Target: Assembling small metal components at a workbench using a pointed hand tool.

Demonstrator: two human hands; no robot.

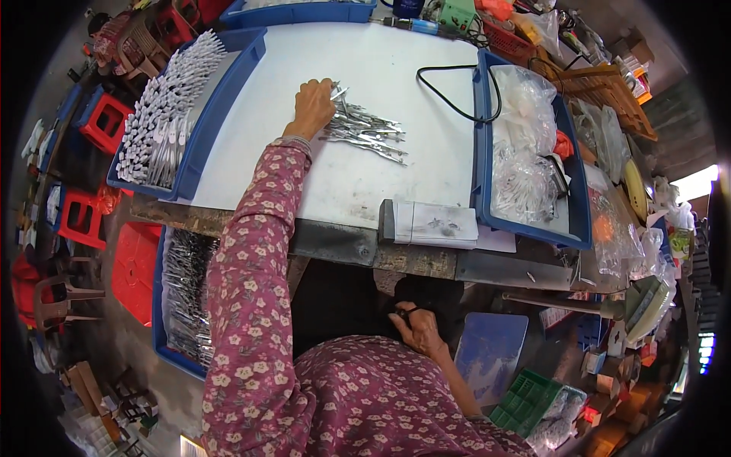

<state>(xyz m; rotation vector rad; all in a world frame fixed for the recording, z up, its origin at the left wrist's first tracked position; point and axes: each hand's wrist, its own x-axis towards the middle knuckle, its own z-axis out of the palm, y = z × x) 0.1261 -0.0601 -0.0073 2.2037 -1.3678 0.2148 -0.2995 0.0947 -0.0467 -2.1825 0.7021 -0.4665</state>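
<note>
On the white tabletop, a loose pile of slender silvery metal pieces (369, 133) lies with the ends fanned toward the right. My left hand (312, 107) is at the pile's left end, back upward and fingers curled closed round the ends of some pieces; the fingertips are mostly hidden. Below the table edge, my right hand (419, 329) rests at my lap. Its fingers bend round something dark that I cannot make out against the black cloth.
To the left stands a blue tray (199, 145) of white-tipped metal pieces. A second blue tray (480, 152) on the right holds clear plastic bags, with a black cable loop (445, 68) over its rim. A paper stack (434, 224) sits at the front edge. Behind lies a blue-handled tool (415, 25).
</note>
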